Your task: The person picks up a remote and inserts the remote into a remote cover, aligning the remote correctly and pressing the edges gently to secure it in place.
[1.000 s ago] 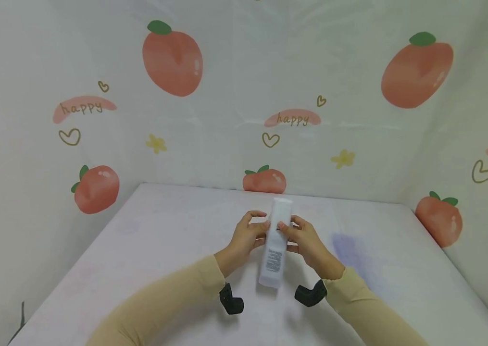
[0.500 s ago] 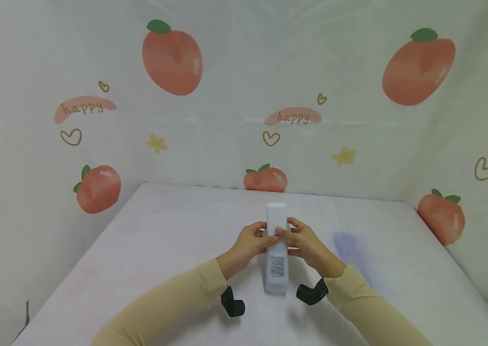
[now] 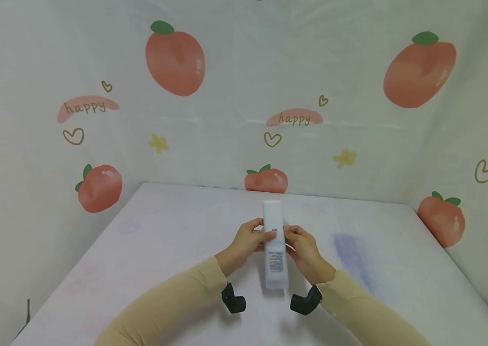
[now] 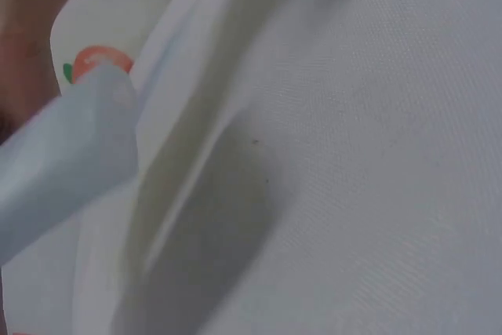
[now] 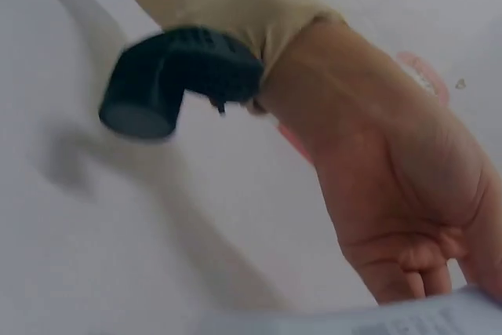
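While both hands grip it, left hand point(image 3: 250, 236), right hand point(image 3: 299, 242), white bottle point(image 3: 273, 245) now straighter, shifted left.

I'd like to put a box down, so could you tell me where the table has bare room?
The table is bare left of the left hand and beyond the white bottle. It is crowded only mid-table, where the right hand also grips the bottle.
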`<move>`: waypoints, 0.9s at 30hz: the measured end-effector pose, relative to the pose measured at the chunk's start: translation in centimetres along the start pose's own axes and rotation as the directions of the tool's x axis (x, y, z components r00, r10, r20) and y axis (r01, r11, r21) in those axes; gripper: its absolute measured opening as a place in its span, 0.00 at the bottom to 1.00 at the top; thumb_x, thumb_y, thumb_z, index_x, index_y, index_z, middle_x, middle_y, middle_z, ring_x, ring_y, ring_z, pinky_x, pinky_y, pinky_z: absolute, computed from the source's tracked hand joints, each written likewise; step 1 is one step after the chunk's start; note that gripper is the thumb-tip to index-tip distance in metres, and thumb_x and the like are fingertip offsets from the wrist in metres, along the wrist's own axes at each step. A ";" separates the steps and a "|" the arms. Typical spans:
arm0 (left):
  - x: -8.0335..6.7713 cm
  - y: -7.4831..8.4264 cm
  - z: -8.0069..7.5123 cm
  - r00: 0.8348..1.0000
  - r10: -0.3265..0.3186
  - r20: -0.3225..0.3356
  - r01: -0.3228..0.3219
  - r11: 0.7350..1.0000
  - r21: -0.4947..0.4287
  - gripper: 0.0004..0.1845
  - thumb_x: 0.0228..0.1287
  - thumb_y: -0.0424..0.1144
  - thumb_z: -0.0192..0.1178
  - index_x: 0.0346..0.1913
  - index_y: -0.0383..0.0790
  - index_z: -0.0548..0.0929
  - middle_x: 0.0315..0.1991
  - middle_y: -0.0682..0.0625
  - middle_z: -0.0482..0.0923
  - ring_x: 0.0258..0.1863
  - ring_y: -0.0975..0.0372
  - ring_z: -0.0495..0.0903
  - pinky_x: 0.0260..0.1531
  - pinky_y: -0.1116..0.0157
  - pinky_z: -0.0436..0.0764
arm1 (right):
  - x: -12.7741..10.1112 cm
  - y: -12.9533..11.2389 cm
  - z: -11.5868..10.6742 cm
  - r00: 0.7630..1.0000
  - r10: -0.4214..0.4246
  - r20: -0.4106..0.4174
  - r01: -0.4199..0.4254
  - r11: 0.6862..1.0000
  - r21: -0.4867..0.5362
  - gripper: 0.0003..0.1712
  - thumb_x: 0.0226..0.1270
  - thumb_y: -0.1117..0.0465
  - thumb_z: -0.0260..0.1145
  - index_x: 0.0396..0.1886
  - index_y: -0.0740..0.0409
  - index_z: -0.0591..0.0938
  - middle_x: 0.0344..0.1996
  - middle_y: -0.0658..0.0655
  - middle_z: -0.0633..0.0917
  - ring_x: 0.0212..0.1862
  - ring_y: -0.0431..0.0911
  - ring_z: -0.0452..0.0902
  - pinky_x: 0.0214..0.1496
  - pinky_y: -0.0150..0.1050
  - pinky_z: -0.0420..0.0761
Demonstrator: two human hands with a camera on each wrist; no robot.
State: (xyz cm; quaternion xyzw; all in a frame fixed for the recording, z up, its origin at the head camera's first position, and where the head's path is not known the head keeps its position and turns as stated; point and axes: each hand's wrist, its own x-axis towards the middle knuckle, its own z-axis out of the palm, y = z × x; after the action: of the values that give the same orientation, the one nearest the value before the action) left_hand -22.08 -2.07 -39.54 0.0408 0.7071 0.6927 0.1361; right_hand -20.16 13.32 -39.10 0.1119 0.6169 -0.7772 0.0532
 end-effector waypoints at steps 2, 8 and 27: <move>0.1 -0.2 0.1 1.000 -0.001 0.008 0.001 1.000 0.019 0.23 0.63 0.39 0.66 0.58 0.34 0.75 0.41 0.41 0.84 0.33 0.60 0.84 0.37 0.61 0.84 | 0.2 -0.2 0.0 1.000 -0.013 -0.025 0.013 1.000 0.004 0.09 0.74 0.63 0.56 0.30 0.58 0.76 0.28 0.46 0.79 0.33 0.39 0.75 0.41 0.33 0.75; -0.3 0.3 0.4 0.999 -0.033 0.041 0.032 0.999 0.041 0.23 0.62 0.38 0.66 0.58 0.35 0.75 0.43 0.41 0.83 0.35 0.58 0.84 0.39 0.60 0.85 | 1.0 -1.1 -0.8 1.000 0.004 0.022 -0.003 1.000 -0.017 0.12 0.74 0.68 0.53 0.49 0.74 0.74 0.29 0.47 0.80 0.33 0.38 0.74 0.38 0.29 0.77; -0.2 1.5 -0.8 0.999 0.022 0.027 -0.023 0.999 0.033 0.24 0.61 0.39 0.67 0.58 0.36 0.75 0.46 0.39 0.83 0.40 0.58 0.84 0.44 0.57 0.84 | 0.3 -1.9 0.2 0.986 -0.038 0.164 0.057 0.991 -0.117 0.25 0.75 0.52 0.56 0.67 0.51 0.64 0.53 0.58 0.76 0.43 0.42 0.79 0.48 0.37 0.78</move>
State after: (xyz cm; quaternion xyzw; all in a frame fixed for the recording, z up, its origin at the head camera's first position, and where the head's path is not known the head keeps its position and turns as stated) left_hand -22.32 -2.84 -38.02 0.0602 0.7162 0.6817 0.1369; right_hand -20.90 13.57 -37.31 0.0303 0.6591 -0.7459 0.0912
